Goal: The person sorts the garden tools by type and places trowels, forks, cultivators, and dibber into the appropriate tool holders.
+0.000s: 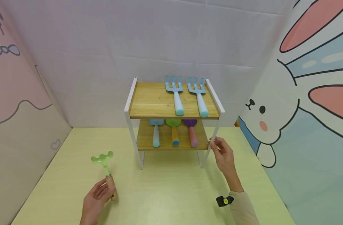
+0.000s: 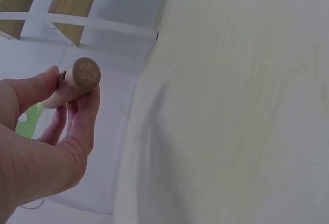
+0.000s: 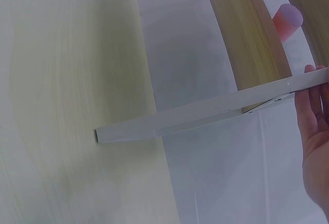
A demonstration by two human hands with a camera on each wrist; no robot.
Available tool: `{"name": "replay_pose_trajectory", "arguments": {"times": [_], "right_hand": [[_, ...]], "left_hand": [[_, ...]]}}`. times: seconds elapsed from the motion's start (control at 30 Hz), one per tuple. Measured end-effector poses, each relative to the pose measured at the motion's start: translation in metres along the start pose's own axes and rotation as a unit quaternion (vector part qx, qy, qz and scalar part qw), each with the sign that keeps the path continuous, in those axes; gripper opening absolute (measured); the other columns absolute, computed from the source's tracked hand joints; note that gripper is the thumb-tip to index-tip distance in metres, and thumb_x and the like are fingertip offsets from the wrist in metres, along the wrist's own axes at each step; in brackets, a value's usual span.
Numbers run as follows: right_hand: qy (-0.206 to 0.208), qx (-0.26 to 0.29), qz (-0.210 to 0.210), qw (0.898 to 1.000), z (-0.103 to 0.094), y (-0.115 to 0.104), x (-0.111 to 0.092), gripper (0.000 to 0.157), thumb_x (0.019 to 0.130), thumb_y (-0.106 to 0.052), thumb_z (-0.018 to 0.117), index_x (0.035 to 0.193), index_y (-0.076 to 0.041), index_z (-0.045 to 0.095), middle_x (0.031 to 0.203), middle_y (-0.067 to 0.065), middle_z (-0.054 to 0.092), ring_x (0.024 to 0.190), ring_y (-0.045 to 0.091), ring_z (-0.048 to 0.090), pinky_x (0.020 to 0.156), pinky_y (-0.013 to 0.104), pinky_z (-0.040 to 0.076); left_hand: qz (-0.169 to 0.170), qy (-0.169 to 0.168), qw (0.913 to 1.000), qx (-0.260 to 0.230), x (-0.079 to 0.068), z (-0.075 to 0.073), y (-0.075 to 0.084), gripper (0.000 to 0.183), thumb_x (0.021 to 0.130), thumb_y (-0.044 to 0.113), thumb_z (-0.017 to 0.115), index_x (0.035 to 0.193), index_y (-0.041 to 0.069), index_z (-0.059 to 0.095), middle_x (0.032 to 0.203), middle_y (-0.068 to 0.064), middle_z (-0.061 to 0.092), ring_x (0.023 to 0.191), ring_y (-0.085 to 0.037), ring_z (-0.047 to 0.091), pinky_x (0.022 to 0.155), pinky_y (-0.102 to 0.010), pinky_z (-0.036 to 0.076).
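My left hand (image 1: pixel 96 200) pinches the wooden handle of a small garden rake (image 1: pixel 103 158) with a green pronged head, held above the table. In the left wrist view, thumb and fingers close around the handle (image 2: pixel 86 74), its round end toward the camera. My right hand (image 1: pixel 224 156) grips the right white metal leg of a two-tier shelf (image 1: pixel 148 103) at lower-board height. The right wrist view shows fingers (image 3: pixel 307 113) behind that leg (image 3: pixel 205 108); the thumb is out of sight there. Two blue garden forks (image 1: pixel 177 101) (image 1: pixel 200 103) lie on the top board.
On the lower board lie a blue tool (image 1: pixel 156 134), a green tool with a yellow handle (image 1: pixel 175 134) and a purple tool with a pink handle (image 1: pixel 192 134). A white cloth backdrop (image 1: pixel 89 62) stands behind; cartoon-printed panels (image 1: pixel 306 150) flank the pale table (image 1: pixel 165 193).
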State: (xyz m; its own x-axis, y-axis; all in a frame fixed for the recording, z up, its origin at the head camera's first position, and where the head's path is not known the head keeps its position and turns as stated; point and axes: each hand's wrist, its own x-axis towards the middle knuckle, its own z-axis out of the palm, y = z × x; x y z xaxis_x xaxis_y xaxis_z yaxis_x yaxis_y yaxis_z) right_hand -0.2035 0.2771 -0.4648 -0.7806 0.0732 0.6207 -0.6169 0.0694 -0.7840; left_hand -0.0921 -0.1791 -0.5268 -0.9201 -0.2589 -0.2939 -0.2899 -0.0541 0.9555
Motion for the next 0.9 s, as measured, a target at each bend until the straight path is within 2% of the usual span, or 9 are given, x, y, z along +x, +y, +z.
{"name": "replay_pose_trajectory", "arguments": {"times": [0.1, 0.27, 0.37, 0.63, 0.8, 0.9], "right_hand": [[-0.001, 0.001, -0.001, 1.0, 0.0, 0.001, 0.0, 0.016, 0.098, 0.018, 0.053, 0.112, 0.025, 0.053, 0.097, 0.004, 0.065, 0.095, 0.01, 0.069, 0.086, 0.023, 0.058], [0.001, 0.0, -0.001, 1.0, -0.001, 0.002, -0.001, 0.016, 0.098, 0.019, 0.053, 0.112, 0.025, 0.053, 0.097, 0.004, 0.065, 0.095, 0.01, 0.068, 0.086, 0.022, 0.057], [0.0, 0.004, -0.005, 1.0, -0.001, 0.002, -0.001, 0.016, 0.097, 0.019, 0.053, 0.113, 0.023, 0.055, 0.096, 0.005, 0.066, 0.094, 0.01, 0.068, 0.087, 0.023, 0.058], [0.001, 0.003, -0.003, 1.0, -0.001, 0.003, -0.001, 0.016, 0.097, 0.019, 0.054, 0.113, 0.02, 0.058, 0.094, 0.004, 0.066, 0.094, 0.01, 0.069, 0.087, 0.025, 0.058], [0.001, -0.004, 0.0, 1.0, 0.0, 0.002, -0.002, 0.017, 0.097, 0.018, 0.055, 0.113, 0.02, 0.058, 0.095, 0.005, 0.066, 0.094, 0.01, 0.069, 0.087, 0.023, 0.058], [0.002, -0.005, 0.0, 1.0, 0.0, 0.002, -0.002, 0.017, 0.097, 0.018, 0.054, 0.113, 0.021, 0.057, 0.094, 0.005, 0.066, 0.094, 0.01, 0.069, 0.087, 0.021, 0.057]], "left_hand": [[0.018, 0.007, 0.9998, -0.002, -0.003, 0.007, -0.001, 0.067, 0.091, 0.016, 0.081, 0.147, 0.002, 0.046, 0.103, 0.021, 0.066, 0.097, 0.003, 0.065, 0.083, -0.017, 0.056], [0.094, 0.005, 0.9955, -0.008, -0.008, 0.017, -0.004, 0.06, 0.089, 0.004, 0.08, 0.14, -0.006, 0.051, 0.103, 0.017, 0.068, 0.096, 0.0, 0.066, 0.082, -0.015, 0.054], [0.124, 0.004, 0.9921, -0.015, -0.012, 0.022, -0.004, 0.056, 0.089, -0.001, 0.079, 0.137, -0.008, 0.052, 0.105, 0.014, 0.068, 0.096, 0.0, 0.066, 0.083, -0.014, 0.054], [0.15, -0.004, 0.9886, -0.013, -0.022, 0.034, 0.003, 0.051, 0.088, -0.004, 0.079, 0.134, -0.008, 0.056, 0.111, 0.011, 0.069, 0.099, -0.003, 0.065, 0.085, -0.015, 0.054], [0.176, -0.021, 0.9838, -0.029, -0.027, 0.039, 0.008, 0.049, 0.086, -0.008, 0.078, 0.132, -0.009, 0.057, 0.114, 0.004, 0.068, 0.1, -0.007, 0.066, 0.083, -0.019, 0.057], [0.179, -0.032, 0.9827, -0.037, -0.03, 0.041, 0.01, 0.049, 0.087, -0.008, 0.077, 0.131, -0.01, 0.057, 0.115, 0.003, 0.068, 0.101, -0.008, 0.065, 0.081, -0.021, 0.058]]}}
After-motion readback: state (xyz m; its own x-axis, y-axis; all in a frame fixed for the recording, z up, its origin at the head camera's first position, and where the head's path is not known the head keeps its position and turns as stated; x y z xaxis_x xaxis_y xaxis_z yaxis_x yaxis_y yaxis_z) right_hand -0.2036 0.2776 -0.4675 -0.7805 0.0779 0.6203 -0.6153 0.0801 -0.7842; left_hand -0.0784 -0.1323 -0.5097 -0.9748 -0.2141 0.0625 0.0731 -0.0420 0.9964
